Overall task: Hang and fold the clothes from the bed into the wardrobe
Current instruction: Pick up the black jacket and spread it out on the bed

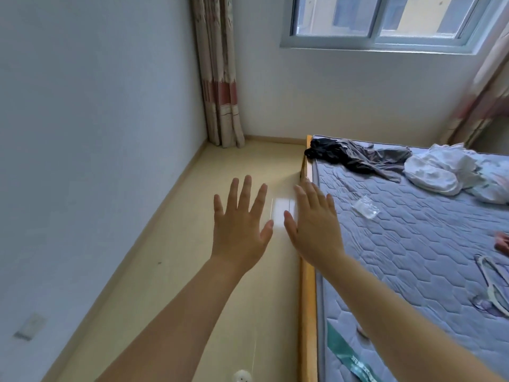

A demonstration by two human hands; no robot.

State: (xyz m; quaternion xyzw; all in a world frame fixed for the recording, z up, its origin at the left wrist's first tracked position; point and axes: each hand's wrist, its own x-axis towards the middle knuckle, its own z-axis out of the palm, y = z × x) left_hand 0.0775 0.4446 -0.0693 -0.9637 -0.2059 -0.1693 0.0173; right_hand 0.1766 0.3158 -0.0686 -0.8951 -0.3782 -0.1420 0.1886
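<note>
My left hand (239,224) and my right hand (314,219) are stretched out in front of me, fingers spread, holding nothing, above the floor beside the bed. On the blue-grey quilted mattress (399,244), a dark grey and black garment (355,157) lies crumpled at the far corner. White clothes (440,172) are heaped further right. A pale hanger (493,285) lies near the right edge. No wardrobe is in view.
The bed has a wooden frame (307,299) along its left side. A strip of cream floor (220,172) runs between the bed and the white wall on the left. Curtains (220,78) hang in the corner beside a window (385,20). A clear plastic bag (365,206) lies on the mattress.
</note>
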